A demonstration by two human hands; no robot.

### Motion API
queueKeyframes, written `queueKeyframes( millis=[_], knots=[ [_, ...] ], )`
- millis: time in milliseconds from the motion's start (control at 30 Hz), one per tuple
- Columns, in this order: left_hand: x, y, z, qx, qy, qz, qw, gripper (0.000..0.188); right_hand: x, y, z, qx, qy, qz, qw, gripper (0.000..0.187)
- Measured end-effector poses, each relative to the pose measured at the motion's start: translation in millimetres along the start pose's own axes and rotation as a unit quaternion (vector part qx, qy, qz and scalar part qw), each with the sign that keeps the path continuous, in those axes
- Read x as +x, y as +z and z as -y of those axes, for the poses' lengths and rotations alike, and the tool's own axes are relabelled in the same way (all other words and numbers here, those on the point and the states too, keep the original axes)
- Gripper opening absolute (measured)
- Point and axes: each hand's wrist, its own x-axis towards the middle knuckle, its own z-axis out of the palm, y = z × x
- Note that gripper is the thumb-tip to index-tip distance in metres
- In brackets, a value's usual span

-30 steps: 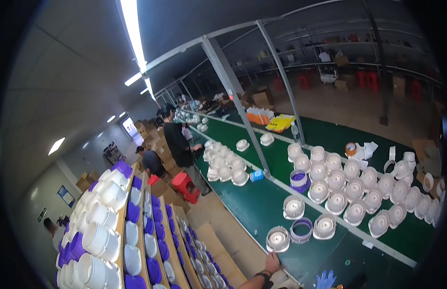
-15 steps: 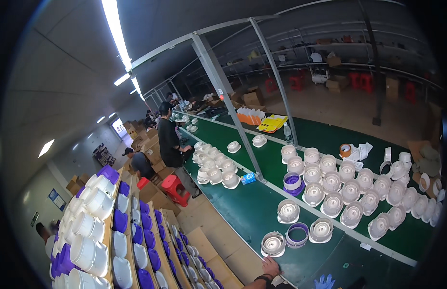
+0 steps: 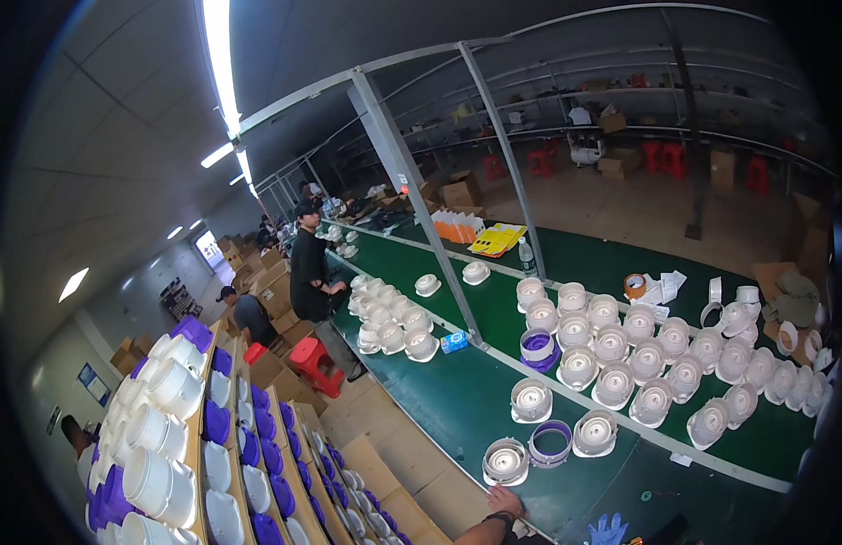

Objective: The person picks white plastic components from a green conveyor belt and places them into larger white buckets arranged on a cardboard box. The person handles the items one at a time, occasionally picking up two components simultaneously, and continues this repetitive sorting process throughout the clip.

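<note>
My left hand [image 3: 505,500], with a dark band at the wrist, rests with fingers spread on the near edge of the green-topped bench [image 3: 421,386]. It holds nothing. Just beyond the fingertips stands a round white plastic housing [image 3: 505,463] with a grey ring. Beside it are a grey ring part with a purple inside [image 3: 550,441] and another white housing [image 3: 594,433]. A further white housing [image 3: 531,400] sits behind these. My right hand is out of view. A blue glove [image 3: 607,530] lies at the lower edge.
Rows of white housings [image 3: 612,343] fill the right side, with one purple piece [image 3: 538,348]. A metal post [image 3: 421,200] rises from the bench. Racks of white and purple parts [image 3: 217,422] stand left. A person in black [image 3: 309,272] stands farther along, near a red stool [image 3: 316,365].
The view has turned slightly, so the scene sits a little further left. My left hand stays at the bench edge. The standing person has shifted posture and their hands are closer to their body.
</note>
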Motion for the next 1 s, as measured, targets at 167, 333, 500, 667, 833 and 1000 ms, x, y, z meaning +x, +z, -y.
queueKeyframes(
  millis=[167, 333, 500, 667, 833, 1000],
  knots=[
    [2.9, 9.5, -5.6, 0.002, -0.014, 0.009, 1.000, 0.136, 13.2, 18.2, -26.8, -0.012, -0.046, -0.033, 0.998, 0.059],
    [41.6, 58.9, 14.2, 0.075, 0.071, -0.071, 0.992, 0.056, -8.5, -4.6, -0.9, 0.001, -0.045, -0.016, 0.999, 0.060],
    [24.5, 24.1, 0.1, -0.033, -0.026, -0.001, 0.999, 0.141, 4.7, 15.3, -19.2, -0.027, -0.069, -0.014, 0.997, 0.057],
    [3.0, -1.6, -4.1, -0.050, -0.017, 0.000, 0.999, 0.140, 11.1, 32.5, -38.6, -0.005, -0.114, -0.071, 0.991, 0.056],
    [-6.9, -4.8, 9.6, -0.036, -0.022, 0.014, 0.999, 0.141, -1.3, -0.2, 1.1, 0.046, -0.014, 0.031, 0.998, 0.059],
    [-12.8, -17.9, -3.1, -0.051, -0.001, 0.008, 0.999, 0.138, -3.0, -3.3, -3.0, 0.040, -0.030, -0.003, 0.999, 0.062]
  ],
)
